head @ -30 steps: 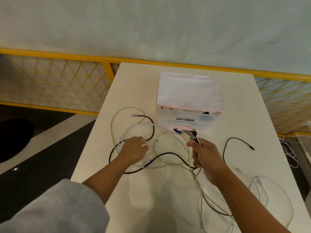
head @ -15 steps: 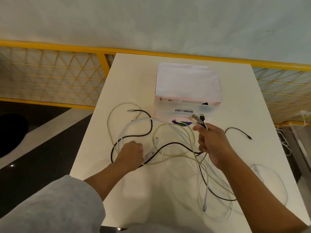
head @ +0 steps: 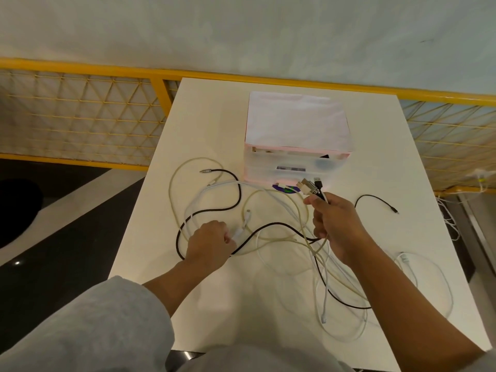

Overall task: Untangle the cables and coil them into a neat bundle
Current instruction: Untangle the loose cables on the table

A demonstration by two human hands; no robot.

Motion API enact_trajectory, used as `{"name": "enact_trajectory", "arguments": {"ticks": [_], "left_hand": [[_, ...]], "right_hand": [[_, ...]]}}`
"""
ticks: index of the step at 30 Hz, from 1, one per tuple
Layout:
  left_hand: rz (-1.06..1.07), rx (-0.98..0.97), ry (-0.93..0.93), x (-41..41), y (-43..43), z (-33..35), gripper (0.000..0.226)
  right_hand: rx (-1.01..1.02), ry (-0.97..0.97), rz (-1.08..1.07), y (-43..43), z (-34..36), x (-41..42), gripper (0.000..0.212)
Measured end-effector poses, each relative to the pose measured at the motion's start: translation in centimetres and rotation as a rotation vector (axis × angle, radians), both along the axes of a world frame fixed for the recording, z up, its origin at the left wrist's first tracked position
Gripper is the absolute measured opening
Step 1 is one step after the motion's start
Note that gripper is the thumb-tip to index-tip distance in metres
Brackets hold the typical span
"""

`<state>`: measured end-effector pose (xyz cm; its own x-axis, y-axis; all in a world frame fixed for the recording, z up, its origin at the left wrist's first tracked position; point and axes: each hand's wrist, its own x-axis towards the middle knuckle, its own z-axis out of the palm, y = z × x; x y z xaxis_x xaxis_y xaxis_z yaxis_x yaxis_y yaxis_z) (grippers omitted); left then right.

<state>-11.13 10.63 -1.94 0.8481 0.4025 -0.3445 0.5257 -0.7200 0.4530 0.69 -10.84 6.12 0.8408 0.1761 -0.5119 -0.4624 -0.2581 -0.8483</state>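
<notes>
Cables point(head: 268, 224) lie tangled on the white table point(head: 209, 116) before a translucent drawer box point(head: 298, 130). Compared with a second ago, the right hand point(head: 338, 226) holds its plug ends point(head: 311, 186) higher, against the box front, and the left hand point(head: 209, 244) sits nearer the table's front edge. The right hand grips several cables in a fist. The left pinches a white connector point(head: 237, 233) on the tabletop. A lone black cable point(head: 375, 198) and a white loop point(head: 440, 277) lie to the right.
</notes>
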Motion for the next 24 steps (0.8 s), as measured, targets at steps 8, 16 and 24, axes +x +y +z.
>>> {"name": "enact_trajectory", "arguments": {"ticks": [8, 16, 24], "left_hand": [[0.067, -0.462, -0.112, 3.2, -0.4, 3.3, 0.014], [0.076, -0.662, -0.169, 5.1, -4.7, 4.8, 0.007], [-0.251, -0.273, 0.122, 4.5, -4.3, 3.9, 0.021]], "right_hand": [[0.021, 0.003, 0.017, -0.1, -0.2, -0.3, 0.021], [0.071, 0.005, 0.057, 0.1, -0.7, -0.4, 0.014], [0.076, -0.028, 0.037, -1.2, -0.4, 0.1, 0.018]]}}
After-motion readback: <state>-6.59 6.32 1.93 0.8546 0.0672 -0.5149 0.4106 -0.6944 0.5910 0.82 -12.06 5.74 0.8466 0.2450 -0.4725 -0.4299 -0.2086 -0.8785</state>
